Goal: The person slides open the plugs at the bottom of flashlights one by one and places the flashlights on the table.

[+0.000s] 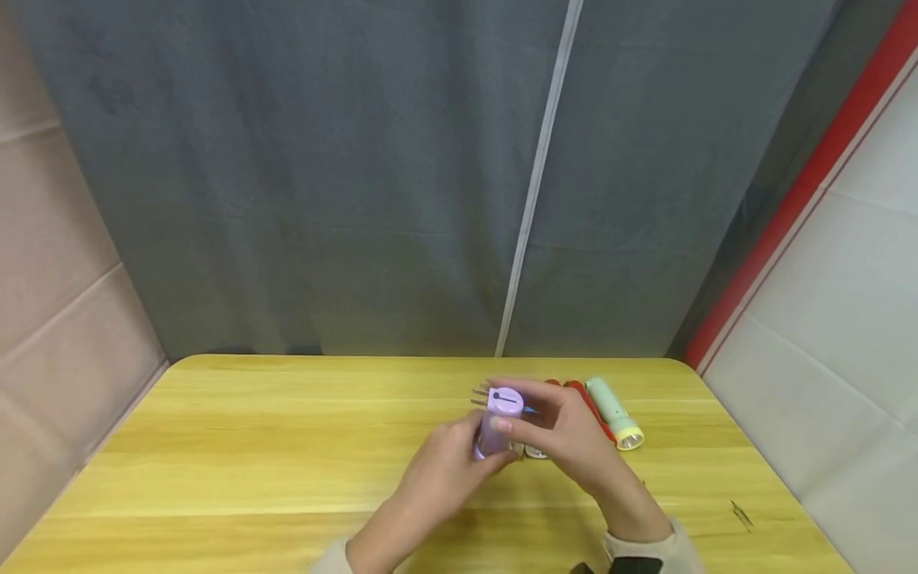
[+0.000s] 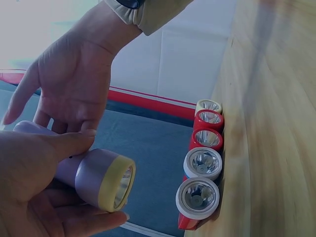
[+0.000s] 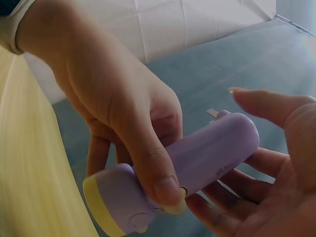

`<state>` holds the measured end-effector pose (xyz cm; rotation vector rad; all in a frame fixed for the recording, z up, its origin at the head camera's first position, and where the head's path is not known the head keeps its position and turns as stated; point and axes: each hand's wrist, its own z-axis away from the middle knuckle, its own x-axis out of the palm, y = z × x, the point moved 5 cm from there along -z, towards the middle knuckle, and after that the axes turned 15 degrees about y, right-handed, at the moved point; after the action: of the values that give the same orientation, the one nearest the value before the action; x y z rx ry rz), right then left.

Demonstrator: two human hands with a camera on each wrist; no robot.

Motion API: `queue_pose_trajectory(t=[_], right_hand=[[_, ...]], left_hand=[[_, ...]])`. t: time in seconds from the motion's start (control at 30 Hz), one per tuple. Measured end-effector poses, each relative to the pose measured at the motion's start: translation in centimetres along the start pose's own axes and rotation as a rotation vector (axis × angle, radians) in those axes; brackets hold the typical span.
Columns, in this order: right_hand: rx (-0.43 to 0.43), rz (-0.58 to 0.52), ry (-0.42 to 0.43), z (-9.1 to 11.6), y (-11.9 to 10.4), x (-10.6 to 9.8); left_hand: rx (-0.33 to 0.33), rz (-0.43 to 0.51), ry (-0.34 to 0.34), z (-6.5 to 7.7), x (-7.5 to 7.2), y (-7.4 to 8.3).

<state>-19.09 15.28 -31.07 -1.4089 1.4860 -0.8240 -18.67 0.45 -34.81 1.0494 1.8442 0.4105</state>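
My left hand [image 1: 448,458] grips a lilac flashlight [image 1: 495,430] around its body near the head, thumb along the side. Its lens with a yellow rim [image 2: 114,183] points down toward the table. At the upturned tail, two thin metal plug prongs [image 1: 479,397] stick out sideways; a prong also shows in the right wrist view. My right hand [image 1: 574,434] is spread about the tail end. In the right wrist view its thumb [image 3: 271,104] stands apart from the flashlight, while the other fingers reach behind the body; whether they all touch it is hidden.
Several flashlights lie in a row on the wooden table [image 1: 251,446]: a mint green flashlight [image 1: 610,410], red flashlights [image 2: 206,138] and white-rimmed flashlights [image 2: 197,197]. Small dark thin marks or pieces [image 1: 742,516] are at the right. A grey curtain [image 1: 323,175] hangs behind the table.
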Motion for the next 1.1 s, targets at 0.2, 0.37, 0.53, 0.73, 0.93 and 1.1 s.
queue_pose_trajectory(t=[0.2,0.37,0.53,0.73,0.93,1.1], right_hand=[[-0.023,0.137,0.051,-0.4,0.1,0.6],[0.025,0.136,0.102,-0.7,0.2,1.5],[0.069,0.168,0.149,-1.2,0.2,2.3],[0.112,0.169,0.163,-2.0,0.1,3.6],[0.167,0.164,0.146,-2.4,0.6,5.2],[0.179,0.184,0.129,-2.4,1.2,6.5]], left_hand=[[-0.001,0.006,0.043,-0.2,-0.3,-0.7],[-0.068,0.01,0.038,0.0,-0.7,-1.3],[-0.166,0.026,0.041,0.5,-1.5,-2.0],[-0.257,0.035,0.086,1.0,-3.2,-2.5],[-0.288,-0.079,0.123,1.6,-4.9,-3.0],[-0.304,-0.126,0.105,2.0,-6.1,-3.3]])
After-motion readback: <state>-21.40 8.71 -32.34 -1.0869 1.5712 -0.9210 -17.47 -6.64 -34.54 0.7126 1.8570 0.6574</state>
